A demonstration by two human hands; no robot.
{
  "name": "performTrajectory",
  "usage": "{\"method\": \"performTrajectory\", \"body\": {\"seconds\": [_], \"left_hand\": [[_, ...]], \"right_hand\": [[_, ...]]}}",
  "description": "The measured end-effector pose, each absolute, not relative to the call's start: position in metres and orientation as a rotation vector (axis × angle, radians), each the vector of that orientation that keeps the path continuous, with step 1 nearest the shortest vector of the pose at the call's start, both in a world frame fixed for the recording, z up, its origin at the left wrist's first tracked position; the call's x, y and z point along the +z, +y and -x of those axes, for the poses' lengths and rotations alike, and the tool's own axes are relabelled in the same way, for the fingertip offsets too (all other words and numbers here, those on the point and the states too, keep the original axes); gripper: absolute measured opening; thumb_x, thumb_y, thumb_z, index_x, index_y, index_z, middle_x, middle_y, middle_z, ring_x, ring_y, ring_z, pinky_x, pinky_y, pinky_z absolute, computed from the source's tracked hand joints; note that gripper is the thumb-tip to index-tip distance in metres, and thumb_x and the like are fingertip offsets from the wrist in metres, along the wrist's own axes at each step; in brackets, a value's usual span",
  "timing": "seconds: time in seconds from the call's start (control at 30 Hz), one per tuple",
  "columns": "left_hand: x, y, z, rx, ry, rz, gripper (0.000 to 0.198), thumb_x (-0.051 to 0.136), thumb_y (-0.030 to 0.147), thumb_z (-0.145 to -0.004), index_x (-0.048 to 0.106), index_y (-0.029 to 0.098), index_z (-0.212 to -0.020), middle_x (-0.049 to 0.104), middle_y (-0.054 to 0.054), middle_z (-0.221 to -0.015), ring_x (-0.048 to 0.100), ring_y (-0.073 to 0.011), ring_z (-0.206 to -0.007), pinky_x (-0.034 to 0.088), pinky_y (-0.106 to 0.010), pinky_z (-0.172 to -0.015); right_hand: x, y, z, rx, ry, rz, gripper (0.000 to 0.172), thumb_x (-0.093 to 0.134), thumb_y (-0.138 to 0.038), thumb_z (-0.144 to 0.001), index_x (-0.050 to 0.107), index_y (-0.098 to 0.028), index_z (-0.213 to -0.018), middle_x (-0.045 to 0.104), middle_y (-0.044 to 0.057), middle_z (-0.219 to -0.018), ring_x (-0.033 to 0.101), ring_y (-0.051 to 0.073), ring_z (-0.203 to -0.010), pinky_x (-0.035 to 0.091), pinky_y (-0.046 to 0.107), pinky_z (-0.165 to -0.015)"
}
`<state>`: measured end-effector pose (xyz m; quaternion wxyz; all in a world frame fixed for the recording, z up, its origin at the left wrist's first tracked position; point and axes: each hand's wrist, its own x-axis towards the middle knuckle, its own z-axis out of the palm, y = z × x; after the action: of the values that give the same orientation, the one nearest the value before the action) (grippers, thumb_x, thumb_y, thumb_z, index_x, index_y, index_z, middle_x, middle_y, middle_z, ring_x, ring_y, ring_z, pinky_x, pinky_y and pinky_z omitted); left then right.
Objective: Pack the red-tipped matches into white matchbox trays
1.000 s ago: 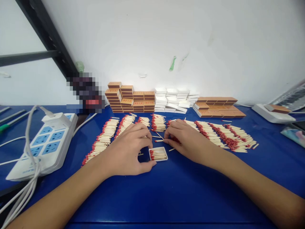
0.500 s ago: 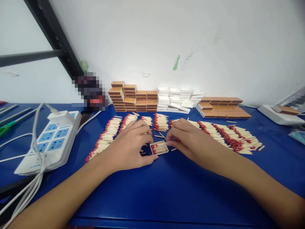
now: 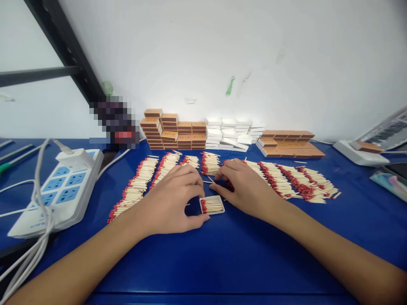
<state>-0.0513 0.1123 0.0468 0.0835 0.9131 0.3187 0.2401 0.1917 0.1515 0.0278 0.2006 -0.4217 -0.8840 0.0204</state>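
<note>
A white matchbox tray, partly filled with red-tipped matches, lies flat on the blue table. My left hand grips its left end, with the thumb at the near edge and the index finger at the far one. Just beyond the tray's right side is my right hand. Its fingers are bent, with a gap between thumb and index finger, beside a loose match. Behind my hands, matches lie in rows, among them a bundle in the middle. My right hand hides part of the matches under it.
Stacked brown matchboxes and white trays stand along the wall. Flat brown matchbox sleeves lie right of them. At left is a power strip with white cables. A white device sits at right.
My right hand has moved off the tray's right end, away toward the matches behind. More of the tray's back side shows bare. My left hand stays at the tray.
</note>
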Motion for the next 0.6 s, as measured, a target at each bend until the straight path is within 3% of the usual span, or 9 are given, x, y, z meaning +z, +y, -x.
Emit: {"method": "performTrajectory", "body": {"seconds": [0.2, 0.6], "left_hand": [[0.047, 0.113, 0.052, 0.735, 0.943, -2.728, 0.022, 0.087, 0.034, -0.084, 0.072, 0.019, -0.091, 0.071, -0.005, -0.100, 0.064, -0.0253, -0.105, 0.049, -0.046, -0.102], [0.045, 0.115, 0.053, 0.722, 0.980, -2.729, 0.022, 0.087, 0.034, -0.084, 0.072, 0.019, -0.091, 0.072, -0.005, -0.102, 0.064, -0.0257, -0.107, 0.049, -0.046, -0.102]], "right_hand": [[0.028, 0.153, -0.186, 0.035, -2.515, 1.108, 0.010, 0.068, -0.017, -0.102, 0.069, -0.018, -0.092, 0.069, 0.009, -0.096, 0.059, 0.026, -0.095, 0.047, 0.039, -0.081], [0.026, 0.148, -0.196, 0.076, -2.507, 1.131, 0.014, 0.070, -0.021, -0.101, 0.068, -0.019, -0.088, 0.065, 0.008, -0.091, 0.061, 0.027, -0.093, 0.047, 0.039, -0.079]]}}
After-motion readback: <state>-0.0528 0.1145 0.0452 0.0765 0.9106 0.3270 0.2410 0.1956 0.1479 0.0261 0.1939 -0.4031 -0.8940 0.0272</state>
